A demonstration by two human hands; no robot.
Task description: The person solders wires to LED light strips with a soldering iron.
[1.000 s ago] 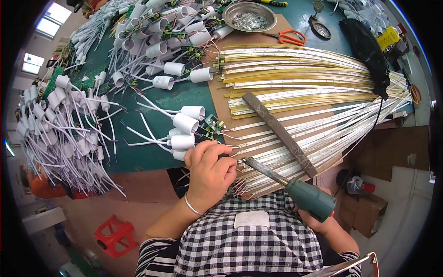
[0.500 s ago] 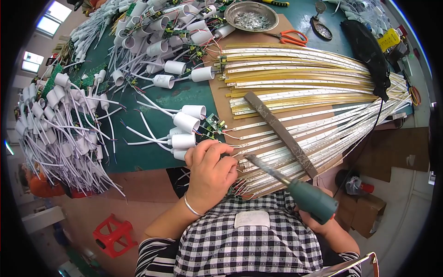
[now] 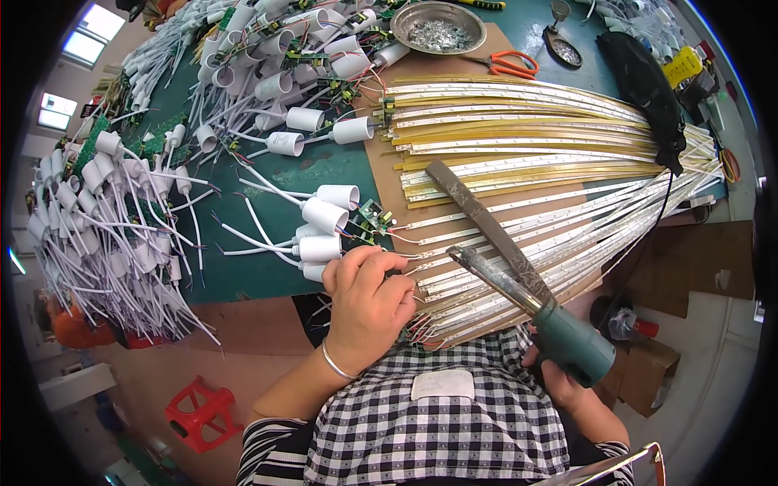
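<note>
My left hand (image 3: 369,296), fingers curled together, rests at the near left ends of the white LED strips (image 3: 559,231); what it pinches is hidden behind the fingers. Beside it lie white plastic lamp sockets (image 3: 324,215) with white cables, and a small green circuit board (image 3: 374,219) whose thin wires run to a strip. In my right hand (image 3: 561,381), closed round its underside, is a green-handled soldering iron (image 3: 577,340). Its metal barrel points left over the strips, with the tip a little right of my left hand. A flat dark bar (image 3: 478,212) lies across the strips.
Yellow-edged strips (image 3: 519,134) fan out behind. A metal bowl of silvery bits (image 3: 438,31), orange-handled pliers (image 3: 513,63) and a black cloth bundle (image 3: 644,93) stand farther back. Heaps of wired sockets (image 3: 121,219) cover the left. A red stool (image 3: 200,413) is on the floor.
The soldering iron has moved right, its tip drawing away from my left hand, and my right hand has shifted slightly right with it. My left hand stays almost in place.
</note>
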